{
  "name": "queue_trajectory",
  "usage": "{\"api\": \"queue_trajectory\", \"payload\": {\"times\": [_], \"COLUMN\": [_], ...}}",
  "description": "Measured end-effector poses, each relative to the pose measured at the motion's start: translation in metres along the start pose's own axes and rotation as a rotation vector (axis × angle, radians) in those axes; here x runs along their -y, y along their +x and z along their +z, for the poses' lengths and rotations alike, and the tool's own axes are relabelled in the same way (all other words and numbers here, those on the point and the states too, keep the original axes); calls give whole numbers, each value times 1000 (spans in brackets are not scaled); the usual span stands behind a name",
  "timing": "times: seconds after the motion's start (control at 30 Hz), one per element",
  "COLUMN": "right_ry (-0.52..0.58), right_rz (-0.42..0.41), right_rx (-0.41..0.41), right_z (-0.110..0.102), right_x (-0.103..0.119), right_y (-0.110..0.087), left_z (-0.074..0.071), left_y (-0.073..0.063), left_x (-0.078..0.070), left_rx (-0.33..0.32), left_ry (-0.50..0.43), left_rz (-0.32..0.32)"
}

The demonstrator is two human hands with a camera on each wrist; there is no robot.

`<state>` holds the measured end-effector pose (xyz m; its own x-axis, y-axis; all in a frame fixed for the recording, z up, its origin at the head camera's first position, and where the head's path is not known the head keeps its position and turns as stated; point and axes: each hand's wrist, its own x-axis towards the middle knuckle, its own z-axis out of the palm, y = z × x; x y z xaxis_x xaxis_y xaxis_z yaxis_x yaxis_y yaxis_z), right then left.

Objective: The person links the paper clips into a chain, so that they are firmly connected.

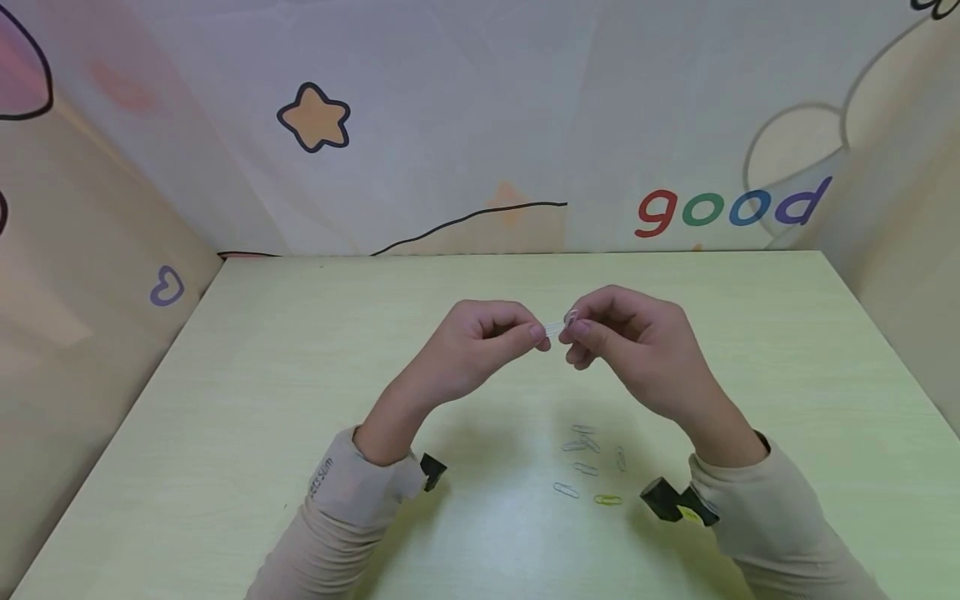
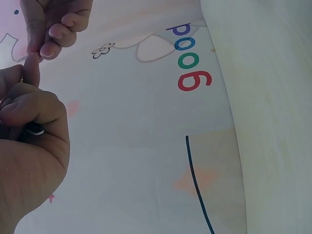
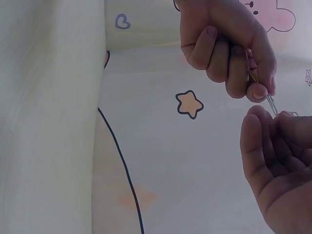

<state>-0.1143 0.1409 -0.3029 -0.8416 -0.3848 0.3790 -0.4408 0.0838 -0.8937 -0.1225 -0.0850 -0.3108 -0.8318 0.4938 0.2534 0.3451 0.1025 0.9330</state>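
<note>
Above the table, my left hand [image 1: 480, 348] pinches a silver paper clip [image 3: 272, 104] between thumb and forefinger, and its wire sticks out toward the other hand. A yellow bit of wire [image 3: 253, 76] shows among the left fingers in the right wrist view. My right hand [image 1: 643, 354] holds a second silver paper clip [image 3: 294, 113] between thumb and forefinger, its end meeting the first clip. The fingertips of both hands are almost together, hiding parts of the clips. Both hands also appear in the left wrist view, where the clips are mostly covered.
On the pale table [image 1: 262, 400], below the hands, lie several loose silver paper clips [image 1: 566, 490] and one yellow paper clip [image 1: 607, 500]. A printed backdrop [image 1: 465, 108] rises behind the table's far edge. Black wrist cameras [image 1: 663, 500] sit at the sleeves.
</note>
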Motion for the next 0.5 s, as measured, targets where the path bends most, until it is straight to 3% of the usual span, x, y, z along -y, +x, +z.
{"api": "queue_trajectory", "payload": {"times": [0.3, 0.5], "right_ry": [-178, -362], "right_rz": [-28, -155], "right_rx": [-41, -88], "right_z": [4, 9], "right_x": [2, 1], "right_y": [-3, -2], "left_z": [0, 0], "left_y": [0, 0], "left_x": [-3, -2], "left_rx": [2, 4], "left_ry": [2, 4], "left_rz": [-7, -11]}}
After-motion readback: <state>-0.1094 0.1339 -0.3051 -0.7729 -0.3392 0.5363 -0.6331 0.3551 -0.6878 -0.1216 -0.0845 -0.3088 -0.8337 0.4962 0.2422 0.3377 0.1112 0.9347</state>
